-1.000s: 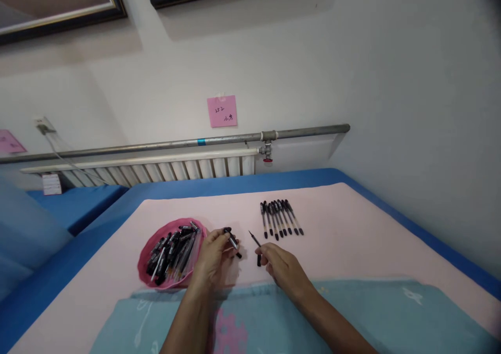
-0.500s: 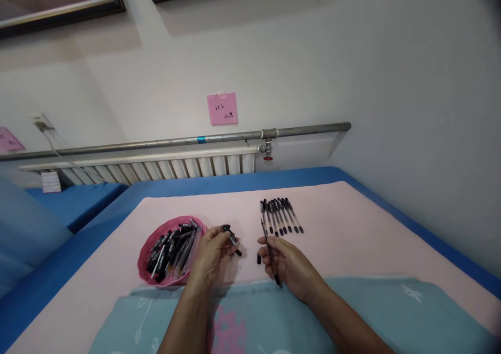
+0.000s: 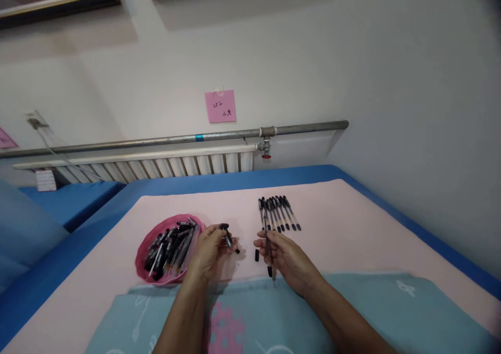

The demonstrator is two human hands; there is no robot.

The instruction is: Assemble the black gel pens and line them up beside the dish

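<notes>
My left hand (image 3: 211,244) is closed, pinching a black pen cap (image 3: 227,236) that slants down to the right; parts of it are behind the fingers. My right hand (image 3: 285,252) grips an uncapped pen (image 3: 269,252), clear-barrelled with a black end, its point directed away from me. A small black piece (image 3: 257,255) lies on the pink sheet just left of that hand. Beyond it, several capped pens (image 3: 279,213) lie side by side in a row. The pink basket (image 3: 140,249) beside my left hand holds a heap of black caps and pen parts (image 3: 172,252).
A pink sheet (image 3: 352,229) covers the blue-edged table (image 3: 235,178). Light blue patterned cloth (image 3: 313,312) lies along the near side. Against the wall run a radiator (image 3: 188,165) and a pipe with a red-handled valve (image 3: 266,150). A pink note (image 3: 220,106) hangs above.
The pen in my right hand has turned more upright in view, its black end swinging left and away from me. My left hand keeps hold of the cap. The view has shifted slightly.
</notes>
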